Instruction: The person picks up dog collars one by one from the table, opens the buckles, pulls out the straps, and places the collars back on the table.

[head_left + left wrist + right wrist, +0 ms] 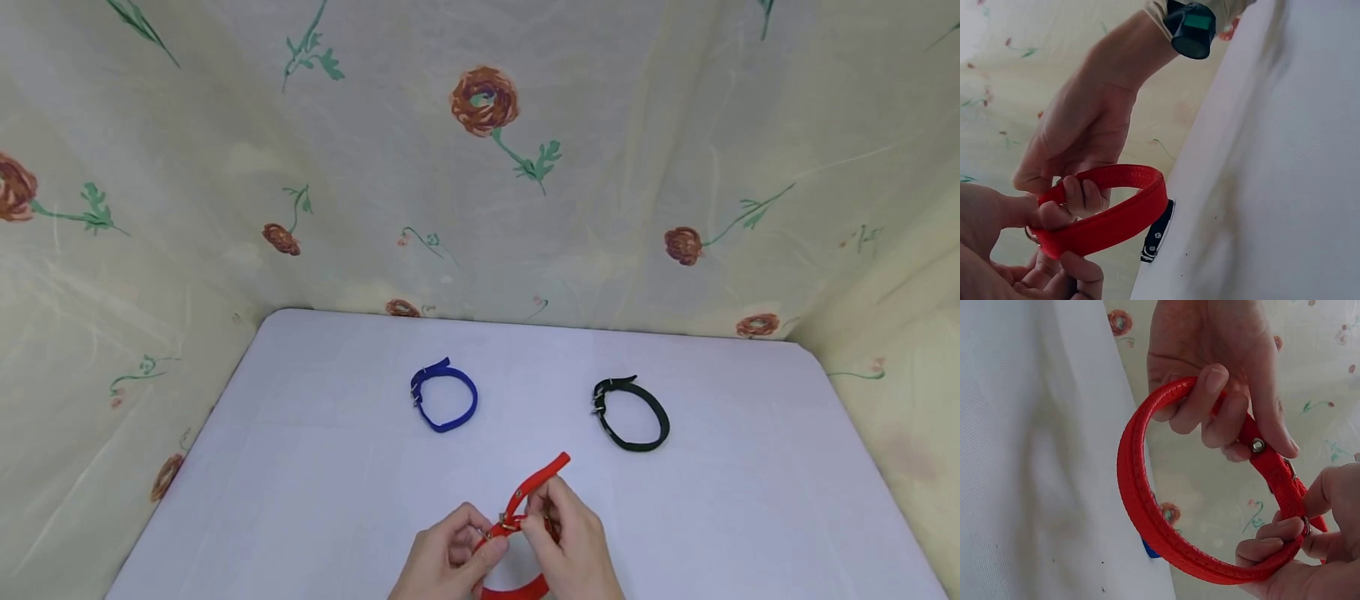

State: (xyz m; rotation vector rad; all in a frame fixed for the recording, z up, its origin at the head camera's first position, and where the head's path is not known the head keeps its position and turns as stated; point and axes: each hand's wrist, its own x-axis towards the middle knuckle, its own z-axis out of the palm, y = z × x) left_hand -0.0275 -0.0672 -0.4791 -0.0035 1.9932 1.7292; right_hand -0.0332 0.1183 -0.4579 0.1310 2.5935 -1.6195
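Observation:
A red buckled collar (542, 477) is held between both hands at the near edge of the head view, its loop hanging below them. My left hand (452, 552) pinches the band just left of the metal buckle. On the other side, my right hand (573, 537) grips the strap beside the buckle, with the strap's free end sticking up past its fingers. The right wrist view shows the collar's round loop (1147, 515) and a metal stud (1258, 445) by the left thumb. Fingers partly cover the buckle.
A blue collar (475, 398) lies buckled on the white table (315, 500), left of centre. Farther right lies a black collar (664, 421), also buckled. Flower-printed cloth (585, 242) hangs behind the table and at both sides.

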